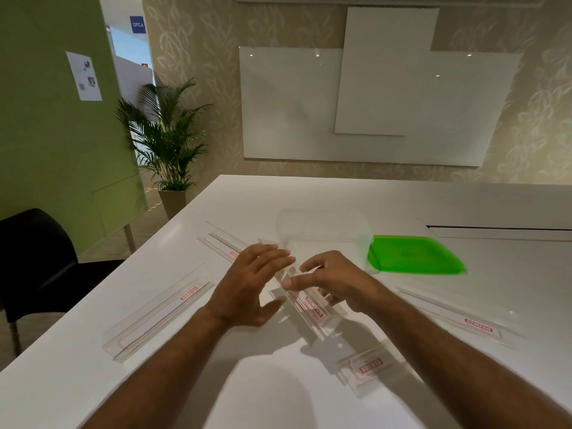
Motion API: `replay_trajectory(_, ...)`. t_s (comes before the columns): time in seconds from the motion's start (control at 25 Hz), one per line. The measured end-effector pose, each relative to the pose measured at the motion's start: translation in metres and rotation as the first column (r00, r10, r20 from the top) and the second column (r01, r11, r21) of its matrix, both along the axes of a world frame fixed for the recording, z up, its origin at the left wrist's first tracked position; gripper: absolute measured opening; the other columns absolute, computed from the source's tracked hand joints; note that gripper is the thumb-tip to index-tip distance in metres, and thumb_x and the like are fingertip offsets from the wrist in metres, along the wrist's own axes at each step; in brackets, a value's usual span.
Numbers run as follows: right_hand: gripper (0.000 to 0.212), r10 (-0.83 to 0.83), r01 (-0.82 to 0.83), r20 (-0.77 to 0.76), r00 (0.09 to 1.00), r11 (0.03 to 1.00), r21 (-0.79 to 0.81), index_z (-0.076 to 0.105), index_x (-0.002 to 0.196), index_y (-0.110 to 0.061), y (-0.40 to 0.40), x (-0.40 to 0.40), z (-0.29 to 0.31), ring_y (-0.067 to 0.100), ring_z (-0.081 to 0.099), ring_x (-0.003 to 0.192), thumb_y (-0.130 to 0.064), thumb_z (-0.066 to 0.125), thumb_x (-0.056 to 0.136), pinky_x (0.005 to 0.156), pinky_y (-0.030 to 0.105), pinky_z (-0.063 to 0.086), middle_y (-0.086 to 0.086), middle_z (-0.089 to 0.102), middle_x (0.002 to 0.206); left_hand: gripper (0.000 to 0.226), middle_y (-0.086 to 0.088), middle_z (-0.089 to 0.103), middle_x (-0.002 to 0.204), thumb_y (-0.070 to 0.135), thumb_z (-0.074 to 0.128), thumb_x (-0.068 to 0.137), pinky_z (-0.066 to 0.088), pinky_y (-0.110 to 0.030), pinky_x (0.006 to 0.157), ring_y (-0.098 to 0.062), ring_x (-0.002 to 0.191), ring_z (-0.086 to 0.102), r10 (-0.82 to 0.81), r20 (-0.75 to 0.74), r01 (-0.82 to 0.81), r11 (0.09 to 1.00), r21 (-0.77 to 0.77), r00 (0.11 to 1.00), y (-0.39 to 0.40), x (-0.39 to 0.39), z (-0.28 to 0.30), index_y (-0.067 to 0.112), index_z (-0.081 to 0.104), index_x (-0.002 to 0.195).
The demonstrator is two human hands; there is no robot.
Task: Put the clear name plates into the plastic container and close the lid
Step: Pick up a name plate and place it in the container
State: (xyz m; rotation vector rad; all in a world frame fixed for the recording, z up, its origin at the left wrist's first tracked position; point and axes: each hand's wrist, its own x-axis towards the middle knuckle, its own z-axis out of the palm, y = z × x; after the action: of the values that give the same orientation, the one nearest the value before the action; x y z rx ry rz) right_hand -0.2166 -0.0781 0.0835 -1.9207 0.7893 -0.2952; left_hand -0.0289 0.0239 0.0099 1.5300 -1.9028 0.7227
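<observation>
Several clear name plates with red print lie on the white table [309,193]. One is at the left [158,311], one behind it [223,246], one at the right [455,317], one near me [371,366]. Another plate [312,308] lies in the middle, between my hands. My left hand [253,286] hovers at its left with fingers spread. At the plate's right, my right hand [331,280] has its fingers apart and its fingertips low over the plate; I cannot tell whether they touch it. The clear plastic container [325,227] stands just beyond my hands, open. Its green lid [414,253] lies flat on the table beside the container's right side.
A black chair [37,261] stands off the table's left edge. A potted palm [170,144] and a green partition [55,119] are beyond it. A cable slot [495,227] is cut into the table at the far right. Whiteboards [371,103] hang on the wall.
</observation>
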Motion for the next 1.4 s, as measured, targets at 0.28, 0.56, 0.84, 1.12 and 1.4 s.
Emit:
replay_trajectory(0.28,0.072,0.009,-0.027,0.192,0.981,0.995,0.094,0.066,0.111,-0.012,-0.001,-0.002,0.014,0.03,0.07,0.076,-0.065,0.074,0.064,0.059,0.036,0.057,0.014,0.069,0.098,0.055,-0.002,0.069,0.117,0.025,0.088,0.067,0.053,-0.032,0.094,-0.015,0.111,0.064,0.007,-0.286,-0.058,0.984,-0.171,0.958,-0.005,-0.015,-0.002,0.009,0.066,0.114)
replay_trajectory(0.56,0.07,0.37,-0.258,0.094,0.924,0.787,-0.561,0.049,0.135,-0.034,-0.04,-0.012,0.017,0.002,0.051,0.124,-0.024,0.075,0.071,0.106,0.029,0.043,-0.011,0.058,0.132,0.06,0.019,0.058,0.124,0.043,0.074,0.078,0.035,-0.007,0.101,0.008,0.123,0.049,-0.117,-0.702,0.031,0.99,-0.134,0.703,-0.003,-0.049,0.014,0.016,0.06,0.13)
replay_trajectory(0.84,0.081,0.454,-0.304,-0.011,0.891,0.578,-0.757,0.042,0.141,-0.027,-0.053,-0.008,0.017,0.008,0.061,0.104,-0.029,0.083,0.071,0.085,0.019,0.055,-0.003,0.067,0.119,0.059,-0.009,0.063,0.126,0.02,0.078,0.078,0.052,-0.044,0.101,-0.026,0.122,0.06,-0.299,-0.878,0.217,0.949,-0.23,0.375,-0.013,-0.054,0.013,0.013,0.054,0.132)
replay_trajectory(1.12,0.086,0.37,-0.243,-0.059,0.927,0.475,-0.846,0.047,0.14,-0.026,-0.072,-0.005,0.01,0.008,0.055,0.115,-0.05,0.082,0.066,0.098,0.028,0.045,-0.007,0.06,0.134,0.049,-0.019,0.065,0.114,0.009,0.081,0.074,0.054,-0.064,0.087,-0.039,0.111,0.063,-0.429,-0.891,0.123,0.902,-0.414,0.149,-0.031,-0.044,0.024,0.001,0.053,0.114)
replay_trajectory(1.4,0.073,0.367,-0.184,-0.004,0.93,0.458,-0.87,0.055,0.132,-0.023,-0.089,0.0,0.019,0.013,0.065,0.098,-0.046,0.079,0.067,0.079,0.032,0.056,-0.006,0.068,0.121,0.057,-0.021,0.065,0.119,0.006,0.08,0.074,0.057,-0.052,0.089,-0.035,0.115,0.063,-0.46,-0.883,0.208,0.876,-0.436,0.088,-0.047,-0.043,0.042,0.01,0.048,0.121)
